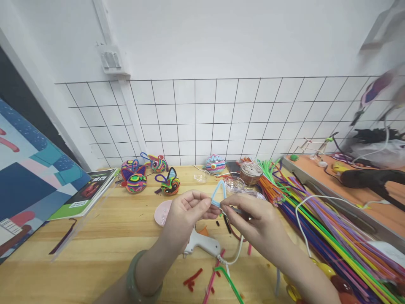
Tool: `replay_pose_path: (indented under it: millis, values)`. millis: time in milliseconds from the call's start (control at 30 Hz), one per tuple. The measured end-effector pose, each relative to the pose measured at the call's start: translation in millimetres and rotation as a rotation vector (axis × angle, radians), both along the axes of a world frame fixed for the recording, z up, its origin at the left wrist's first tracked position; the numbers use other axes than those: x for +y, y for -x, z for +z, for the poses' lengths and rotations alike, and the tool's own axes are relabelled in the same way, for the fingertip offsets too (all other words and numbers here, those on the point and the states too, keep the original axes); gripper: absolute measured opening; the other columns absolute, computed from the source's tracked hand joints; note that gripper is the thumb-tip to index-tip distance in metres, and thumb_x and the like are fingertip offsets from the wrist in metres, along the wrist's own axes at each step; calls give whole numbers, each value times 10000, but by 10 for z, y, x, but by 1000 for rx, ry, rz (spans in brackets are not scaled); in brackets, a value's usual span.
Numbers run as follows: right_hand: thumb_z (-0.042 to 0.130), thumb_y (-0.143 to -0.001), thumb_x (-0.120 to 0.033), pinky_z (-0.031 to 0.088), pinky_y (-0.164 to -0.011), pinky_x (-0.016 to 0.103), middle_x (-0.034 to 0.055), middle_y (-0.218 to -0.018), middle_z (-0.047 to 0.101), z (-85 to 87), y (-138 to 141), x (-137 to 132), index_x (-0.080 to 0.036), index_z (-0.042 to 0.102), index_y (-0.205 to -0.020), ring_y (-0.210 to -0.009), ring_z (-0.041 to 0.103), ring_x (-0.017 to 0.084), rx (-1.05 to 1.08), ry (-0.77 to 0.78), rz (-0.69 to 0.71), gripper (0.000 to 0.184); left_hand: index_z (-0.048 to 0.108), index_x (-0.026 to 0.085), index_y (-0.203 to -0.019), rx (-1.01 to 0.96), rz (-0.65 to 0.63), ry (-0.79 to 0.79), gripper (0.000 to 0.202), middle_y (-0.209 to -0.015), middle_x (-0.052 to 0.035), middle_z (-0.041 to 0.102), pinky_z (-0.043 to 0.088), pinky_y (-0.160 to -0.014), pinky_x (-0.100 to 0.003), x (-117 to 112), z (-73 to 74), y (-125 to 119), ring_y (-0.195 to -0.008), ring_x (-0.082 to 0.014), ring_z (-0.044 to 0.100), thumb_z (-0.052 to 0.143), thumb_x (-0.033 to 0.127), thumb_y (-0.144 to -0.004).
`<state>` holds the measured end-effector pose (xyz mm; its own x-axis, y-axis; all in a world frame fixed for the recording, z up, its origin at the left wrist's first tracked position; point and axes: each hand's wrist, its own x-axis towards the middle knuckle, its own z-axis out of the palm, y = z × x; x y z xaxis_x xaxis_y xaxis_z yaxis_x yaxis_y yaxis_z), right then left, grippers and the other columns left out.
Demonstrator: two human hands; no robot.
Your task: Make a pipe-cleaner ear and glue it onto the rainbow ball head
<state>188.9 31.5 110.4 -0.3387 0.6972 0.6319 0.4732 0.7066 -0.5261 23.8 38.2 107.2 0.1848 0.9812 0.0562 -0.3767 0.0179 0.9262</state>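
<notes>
Above the middle of the table, my left hand (pixel 189 211) pinches one side of a light blue pipe cleaner (pixel 218 188) bent into a pointed triangle. From the other side, my right hand (pixel 253 217) grips its lower corner between thumb and fingers. Something dark shows among the right fingers, too hidden to name. Below the hands lies a white glue gun (pixel 202 242) with its cord running right. Partly behind my left wrist sits a pink dish (pixel 162 213) with small clear pieces.
Colourful wrapped ornaments (pixel 136 179) stand at the back left, and a striped ball (pixel 215 164) at the back middle. Long pipe cleaners (pixel 335 223) fill the right side. Red scraps (pixel 192 278) and a green pipe cleaner (pixel 229 280) lie in front. A magazine (pixel 88 192) is at left.
</notes>
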Motion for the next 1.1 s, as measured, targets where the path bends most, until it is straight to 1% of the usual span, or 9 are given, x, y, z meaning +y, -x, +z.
replay_pose_path:
  millis: [333,667,1100]
  values:
    - [515,-833,-131,424,-523,248,40,-669,634,7,1,0,-135,641,-807,-570,550,126,10,-20,-3,129,583,110,-733,-2,5,15,185,-649,-57,702,542,-652,-283,14,-18,2,-607,-152,660,710,233,-680]
    - [508,-836,-140,430,-534,263,48,-678,632,3,1,4,-130,642,-808,-582,550,134,4,8,-2,138,592,103,-730,1,-6,16,163,-660,-62,703,544,-652,-276,13,-19,7,-608,-150,661,701,218,-692]
    - [513,-837,-134,426,-524,245,35,-666,631,-2,-5,-2,-143,637,-808,-569,549,125,8,5,-8,128,590,106,-741,6,-5,2,170,-661,-60,703,544,-649,-272,9,-33,4,-613,-147,660,696,233,-701]
